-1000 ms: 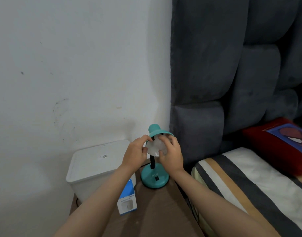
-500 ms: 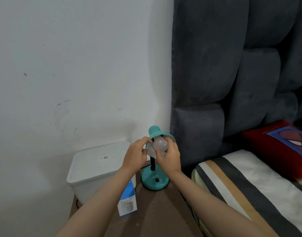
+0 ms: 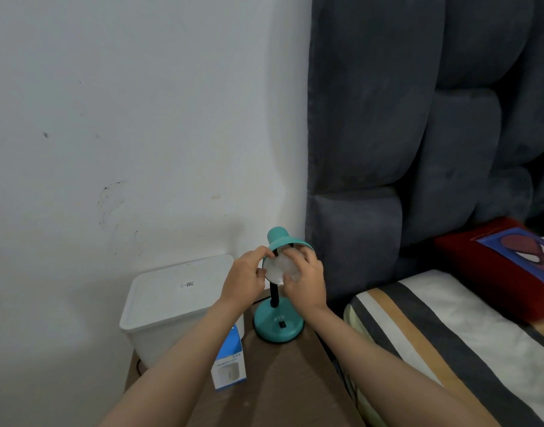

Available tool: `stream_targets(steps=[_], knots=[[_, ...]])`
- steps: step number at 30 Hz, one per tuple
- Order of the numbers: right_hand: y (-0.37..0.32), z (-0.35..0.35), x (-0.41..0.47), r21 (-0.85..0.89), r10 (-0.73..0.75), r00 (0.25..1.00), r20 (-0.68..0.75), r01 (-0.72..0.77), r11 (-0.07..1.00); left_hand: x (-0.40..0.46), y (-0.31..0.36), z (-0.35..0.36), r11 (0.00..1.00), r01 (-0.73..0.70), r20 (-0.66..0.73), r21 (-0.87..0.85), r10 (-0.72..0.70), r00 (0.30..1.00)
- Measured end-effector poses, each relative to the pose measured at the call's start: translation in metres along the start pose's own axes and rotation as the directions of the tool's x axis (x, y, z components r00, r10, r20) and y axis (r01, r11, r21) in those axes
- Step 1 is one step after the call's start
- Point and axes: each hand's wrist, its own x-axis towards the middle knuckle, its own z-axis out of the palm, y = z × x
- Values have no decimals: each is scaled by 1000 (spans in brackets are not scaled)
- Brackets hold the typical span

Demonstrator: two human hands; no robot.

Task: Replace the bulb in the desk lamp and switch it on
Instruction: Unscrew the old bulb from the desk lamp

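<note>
Both hands are working at the head of the teal desk lamp [image 3: 278, 325], which is standing on the brown bedside table [image 3: 283, 380] with its round base at about 6 o'clock from the shade [image 3: 283, 241]. The left hand [image 3: 244, 280] is gripping the shade's rim at its 9 o'clock side, steadying it, while the right hand [image 3: 306, 283] is curling its fingers over the white bulb [image 3: 278, 271] from the 3 o'clock side. Compared with half a second ago, the right hand is sitting rolled further round the bulb, its fingers now reaching up toward 12 o'clock under the shade where they were wrapping the lower front; the left hand is holding its place on the rim. That change is reading as a twist in progress, though the pictures are not telling whether the bulb is turning in or out, so the task is looking to be at its screwing stage with the switch [image 3: 282, 324] on the base untouched. The socket and the bulb's threaded end are lying hidden inside the shade, and the right fingertips are partly lost there too. A blue-and-white bulb box [image 3: 229, 362] is standing at 7 o'clock from the base, its print too small to read, beside a white lidded bin [image 3: 178, 300].
</note>
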Motion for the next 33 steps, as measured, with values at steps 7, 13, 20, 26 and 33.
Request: stream_targets(steps=[7,13,20,26,33], knots=[[-1,-3,-1,-67,-34,999,32,36,997,0,0,0,1000,1,0,1,-1,1000],[-1,-1,-9,106,111,993,-28,-107,989,0,0,1,1000,23,-7,-3,-23,1000],[-6,1,-4,197,204,977,-65,-188,962,-1,-2,2,1000,28,-8,-4,-29,1000],[1,0,-7,5,18,998,-64,-18,1000,0,-1,1,999,35,-10,-4,-36,999],[6,-2,-15,67,19,996,-87,-13,998,-3,-1,2,1000,24,-17,1,-24,1000]])
